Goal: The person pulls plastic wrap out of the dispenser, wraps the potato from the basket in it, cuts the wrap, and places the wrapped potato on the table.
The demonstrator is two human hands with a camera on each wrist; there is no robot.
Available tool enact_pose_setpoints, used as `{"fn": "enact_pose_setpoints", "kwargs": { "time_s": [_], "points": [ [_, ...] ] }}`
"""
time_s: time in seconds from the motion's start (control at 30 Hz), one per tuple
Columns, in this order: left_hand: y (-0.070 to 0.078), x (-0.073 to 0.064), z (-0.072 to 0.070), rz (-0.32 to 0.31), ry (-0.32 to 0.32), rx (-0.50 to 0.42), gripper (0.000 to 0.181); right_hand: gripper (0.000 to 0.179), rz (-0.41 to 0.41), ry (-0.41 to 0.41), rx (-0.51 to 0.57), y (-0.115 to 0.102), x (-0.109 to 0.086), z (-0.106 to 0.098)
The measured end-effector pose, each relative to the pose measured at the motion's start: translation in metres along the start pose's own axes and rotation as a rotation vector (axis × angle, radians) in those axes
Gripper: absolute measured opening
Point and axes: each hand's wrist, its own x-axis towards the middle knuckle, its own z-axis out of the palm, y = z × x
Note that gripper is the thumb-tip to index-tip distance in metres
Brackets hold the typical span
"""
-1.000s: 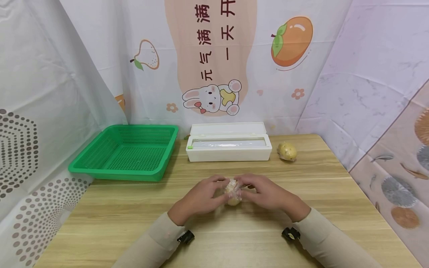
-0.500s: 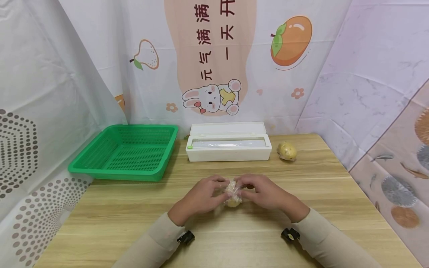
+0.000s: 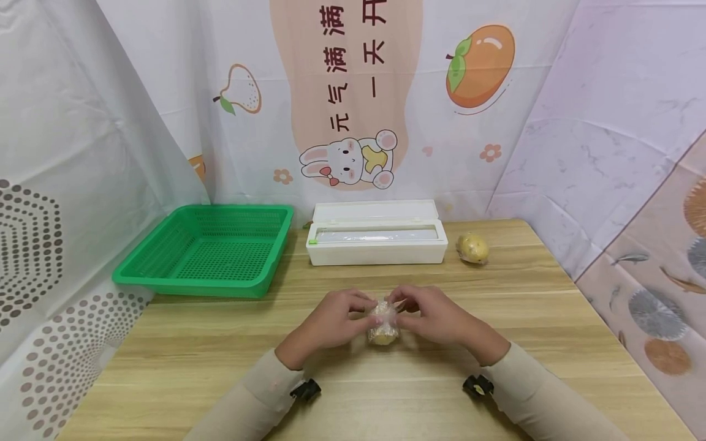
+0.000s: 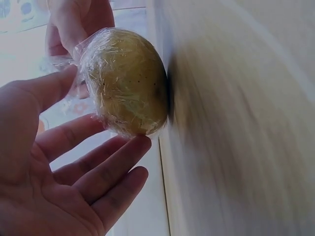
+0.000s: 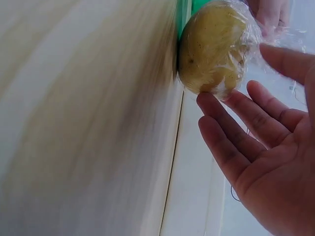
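A potato (image 3: 383,335) wrapped in clear cling film (image 4: 96,59) rests on the wooden table between the two hands. My left hand (image 3: 336,320) holds it from the left, with the thumb on the gathered film and fingertips against the potato's side. From the right, my right hand (image 3: 438,315) holds the same potato, its thumb at the bunched film and its fingers touching the lower side. In the right wrist view the film looks crumpled on the potato (image 5: 209,51) near the thumb. Part of the film is hidden behind the fingers in the head view.
Behind the hands stands a white cling film box (image 3: 377,255) with its lid up and a roll inside. A second wrapped potato (image 3: 472,248) lies right of it. A green basket (image 3: 256,285) sits at the back left. Patterned curtains (image 3: 237,159) border the table (image 3: 220,361).
The potato has shifted slightly toward the person and shows more below the thumbs. Both hands stay around it, with small movements of the fingers at the film.
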Motion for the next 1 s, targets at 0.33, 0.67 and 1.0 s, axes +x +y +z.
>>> {"fn": "enact_pose_setpoints", "kwargs": {
  "time_s": [0.33,0.67,1.0],
  "points": [
    [0.0042,0.0004,0.0021,-0.011,0.043,-0.029,0.021,0.029,0.038,0.02,0.034,-0.004,0.0013,0.0027],
    [0.0053,0.0001,0.0008,-0.011,0.01,-0.044,0.026,0.009,0.083,0.069,0.011,-0.0056,0.0025,0.004],
    [0.0043,0.001,0.0028,-0.026,0.041,-0.032,0.013,0.013,0.104,0.091,0.021,-0.0078,0.0033,0.0066]
  ]
}}
